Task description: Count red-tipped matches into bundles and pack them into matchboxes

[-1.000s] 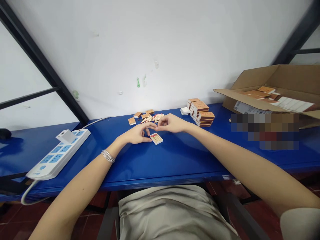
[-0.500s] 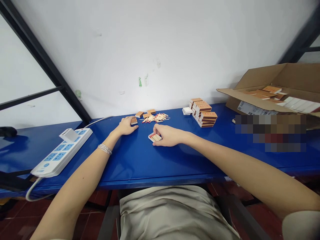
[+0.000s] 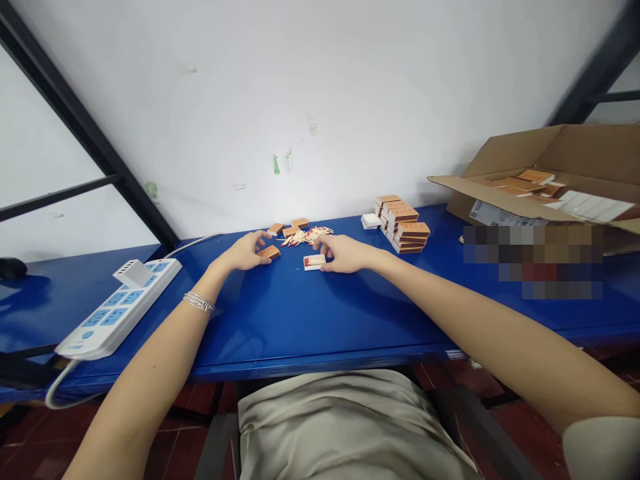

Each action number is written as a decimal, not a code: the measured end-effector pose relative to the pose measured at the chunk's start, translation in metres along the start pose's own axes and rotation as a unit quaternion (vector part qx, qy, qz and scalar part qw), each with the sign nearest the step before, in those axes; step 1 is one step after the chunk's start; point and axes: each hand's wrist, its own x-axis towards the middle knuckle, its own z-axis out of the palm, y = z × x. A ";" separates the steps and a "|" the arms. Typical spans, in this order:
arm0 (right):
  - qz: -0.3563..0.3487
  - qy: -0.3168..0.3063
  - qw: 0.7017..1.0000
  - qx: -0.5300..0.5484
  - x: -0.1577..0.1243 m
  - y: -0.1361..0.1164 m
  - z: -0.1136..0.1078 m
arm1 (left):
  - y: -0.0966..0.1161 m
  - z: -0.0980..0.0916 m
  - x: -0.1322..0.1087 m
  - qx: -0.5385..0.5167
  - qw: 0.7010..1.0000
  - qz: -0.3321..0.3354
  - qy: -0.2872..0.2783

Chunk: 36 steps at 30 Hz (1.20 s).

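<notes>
My left hand (image 3: 247, 252) has its thumb and curled fingers around the left end of an orange-topped matchbox (image 3: 271, 253), low at the blue table. Whether this piece is a full box or only the outer sleeve is hard to tell. My right hand (image 3: 346, 254) grips the right end of a white matchbox tray (image 3: 314, 263) between thumb and fingers. Red-tipped matches lie inside the tray. Just behind, a loose heap of matches (image 3: 306, 236) is spread on the table, with several orange matchboxes (image 3: 300, 223) beside it.
Stacked matchboxes (image 3: 403, 225) stand at the back right, beside white trays (image 3: 371, 221). Farther right is an open cardboard box (image 3: 493, 190) holding more matchboxes. A white power strip (image 3: 120, 307) lies on the left, its cable hanging over the table (image 3: 300, 327) edge.
My left hand has brought its matchbox slightly nearer to me. My right hand has turned the match-filled tray straighter and set it a little farther back.
</notes>
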 end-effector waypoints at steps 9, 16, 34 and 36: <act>-0.009 0.011 1.000 0.005 0.001 0.002 -0.001 | 0.020 -0.008 -0.009 -0.296 0.954 0.008 -0.050; -0.021 0.049 0.998 0.027 0.000 -0.002 -0.002 | 0.030 -0.004 -0.012 -0.330 0.942 0.040 -0.053; -0.063 0.227 0.959 0.159 0.007 0.008 -0.006 | 0.040 -0.002 -0.020 -0.376 0.904 0.029 -0.199; -0.071 0.230 0.955 0.171 0.007 0.008 -0.005 | 0.041 -0.001 -0.021 -0.396 0.891 0.013 -0.223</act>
